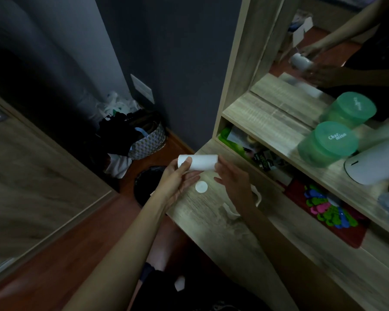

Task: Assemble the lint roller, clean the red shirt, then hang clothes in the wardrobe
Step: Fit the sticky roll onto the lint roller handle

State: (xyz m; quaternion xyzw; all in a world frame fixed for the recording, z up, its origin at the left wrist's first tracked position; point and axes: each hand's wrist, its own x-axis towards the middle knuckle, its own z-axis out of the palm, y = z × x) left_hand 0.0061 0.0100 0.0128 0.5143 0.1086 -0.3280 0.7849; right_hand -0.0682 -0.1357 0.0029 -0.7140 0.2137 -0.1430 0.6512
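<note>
Above the wooden desk (222, 232), the left hand (180, 178) pinches one end of the white roll (200, 162) while the right hand (231, 178) meets the other end, its grip impossible to tell

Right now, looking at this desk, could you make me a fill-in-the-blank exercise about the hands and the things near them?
1. The left hand grips, and the right hand touches, a roll whose colour is ____.
2. The container on the shelf has a lid coloured ____.
3. The basket of clothes in the corner stands on the ____.

Missing words: white; green; floor.
</note>
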